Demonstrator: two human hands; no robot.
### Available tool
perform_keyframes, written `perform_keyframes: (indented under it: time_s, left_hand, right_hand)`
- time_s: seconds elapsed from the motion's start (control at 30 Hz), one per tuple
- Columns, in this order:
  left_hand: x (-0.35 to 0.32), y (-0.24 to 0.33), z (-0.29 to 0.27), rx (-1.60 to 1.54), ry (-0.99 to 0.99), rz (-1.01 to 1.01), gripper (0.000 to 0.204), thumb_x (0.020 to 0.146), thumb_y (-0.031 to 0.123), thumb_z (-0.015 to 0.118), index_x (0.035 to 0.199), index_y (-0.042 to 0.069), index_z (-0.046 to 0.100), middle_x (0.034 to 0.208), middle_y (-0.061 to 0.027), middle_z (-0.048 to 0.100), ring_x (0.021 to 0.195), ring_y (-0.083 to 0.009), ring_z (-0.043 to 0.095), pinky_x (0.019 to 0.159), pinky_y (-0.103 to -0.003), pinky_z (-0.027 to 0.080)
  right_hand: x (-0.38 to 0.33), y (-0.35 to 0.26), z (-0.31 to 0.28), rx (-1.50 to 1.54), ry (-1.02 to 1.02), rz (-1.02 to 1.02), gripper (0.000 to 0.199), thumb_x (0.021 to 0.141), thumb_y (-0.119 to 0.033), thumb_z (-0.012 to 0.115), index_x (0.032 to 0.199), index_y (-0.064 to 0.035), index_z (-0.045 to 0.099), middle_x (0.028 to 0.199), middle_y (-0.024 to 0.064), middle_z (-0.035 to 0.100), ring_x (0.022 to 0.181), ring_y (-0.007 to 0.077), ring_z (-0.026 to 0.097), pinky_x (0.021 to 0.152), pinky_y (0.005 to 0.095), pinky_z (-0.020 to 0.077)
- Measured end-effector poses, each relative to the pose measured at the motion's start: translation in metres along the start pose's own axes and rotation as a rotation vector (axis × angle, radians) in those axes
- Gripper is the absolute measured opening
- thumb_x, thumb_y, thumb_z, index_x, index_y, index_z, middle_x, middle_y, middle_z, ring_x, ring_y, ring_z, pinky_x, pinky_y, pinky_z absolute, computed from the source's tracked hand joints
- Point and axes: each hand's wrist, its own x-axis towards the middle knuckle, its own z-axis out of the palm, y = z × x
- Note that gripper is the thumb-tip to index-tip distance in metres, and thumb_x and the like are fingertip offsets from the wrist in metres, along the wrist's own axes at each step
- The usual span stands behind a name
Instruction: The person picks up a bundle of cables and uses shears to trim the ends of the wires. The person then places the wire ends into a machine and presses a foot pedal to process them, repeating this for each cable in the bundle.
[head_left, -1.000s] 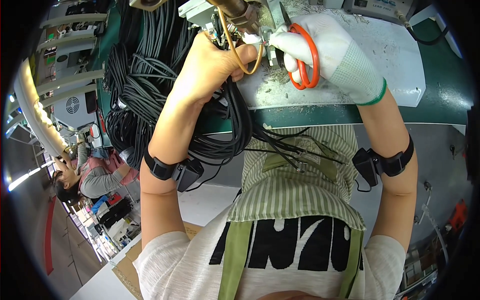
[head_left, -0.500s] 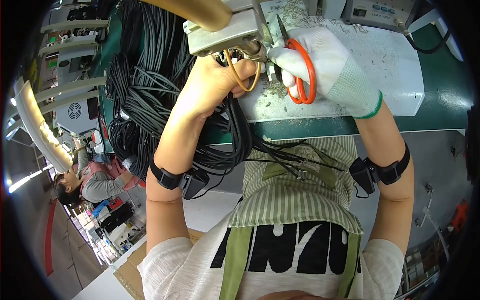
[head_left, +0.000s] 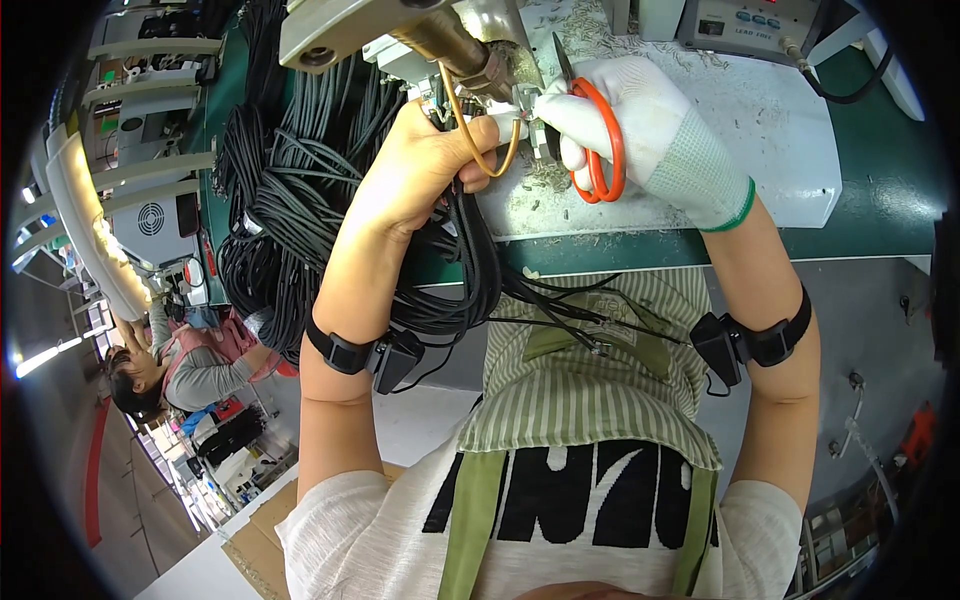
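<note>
Left hand (head_left: 415, 175): bare, upper centre of the frame, fingers curled tight around a bundle of black insulated cables (head_left: 470, 270); the bundle runs down from the fist toward the striped apron (head_left: 590, 390) at frame centre. The cable ends sit at the fist, just under the metal press head (head_left: 440, 40) at the top centre.

Right hand (head_left: 640, 130): in a white knit glove with a green cuff, upper right of centre, fingers through the loops of orange-handled scissors (head_left: 595, 140), gripping them; the dark blades point up toward the press head. Thumb and forefinger touch the cable ends beside the left fist. A thin amber-coloured tube (head_left: 478, 135) loops down from the press head between the two hands.

Surface: green-topped workbench (head_left: 880, 200) across the upper frame, bearing a white plate (head_left: 780, 150) scattered with small wire offcuts. A grey control box (head_left: 745, 25) stands at the top right edge.

Room: large hanks of coiled black cable (head_left: 290, 200) hang at the upper left. Grey shelving (head_left: 140, 130) lies further left. Another person in a pink top (head_left: 200, 360) sits at lower left. Black wrist bands (head_left: 350, 352) on both forearms.
</note>
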Motion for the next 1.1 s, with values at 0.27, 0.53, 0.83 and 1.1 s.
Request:
perform_keyframes:
  time_s: [0.27,0.53,0.83,1.1]
  left_hand:
    - [-0.002,0.006,0.003,0.014,-0.009,0.023,0.009,0.081,0.007,0.06,0.075,0.002,0.056,0.058,-0.0024,0.052,0.046,-0.0076,0.044,0.043,-0.023,0.037]
    - [-0.007,0.01,0.013,0.029,0.06,0.017,0.011,0.081,0.005,0.057,0.071,0.002,0.055,0.055,-0.0021,0.049,0.045,-0.0078,0.043,0.041,-0.022,0.034]
    - [-0.01,0.004,0.011,0.031,0.023,0.043,0.011,0.082,0.004,0.054,0.072,0.001,0.056,0.054,-0.0022,0.048,0.045,-0.0078,0.042,0.041,-0.023,0.033]
    - [-0.013,0.005,0.016,0.018,0.047,0.047,0.013,0.086,0.011,0.058,0.078,0.001,0.055,0.053,-0.0002,0.043,0.044,-0.0079,0.038,0.04,-0.023,0.029]
  right_hand:
    - [0.002,-0.001,0.0,0.02,-0.028,0.011,0.03,0.087,-0.025,0.061,0.068,-0.0015,0.058,0.058,0.0042,0.056,0.047,0.0102,0.053,0.046,0.0239,0.0436]
    - [-0.006,-0.003,-0.004,-0.034,-0.044,-0.041,0.031,0.087,-0.025,0.061,0.068,-0.0009,0.059,0.057,0.0045,0.056,0.048,0.0108,0.054,0.046,0.0248,0.0441]
    - [-0.006,0.0,-0.002,-0.061,-0.048,-0.019,0.029,0.086,-0.024,0.062,0.07,0.0004,0.06,0.056,0.0049,0.056,0.05,0.0111,0.056,0.048,0.025,0.0446]
    - [-0.005,0.01,-0.003,-0.123,-0.073,-0.255,0.027,0.087,-0.022,0.06,0.073,0.0015,0.06,0.058,0.0053,0.056,0.051,0.0113,0.056,0.048,0.0255,0.0448]
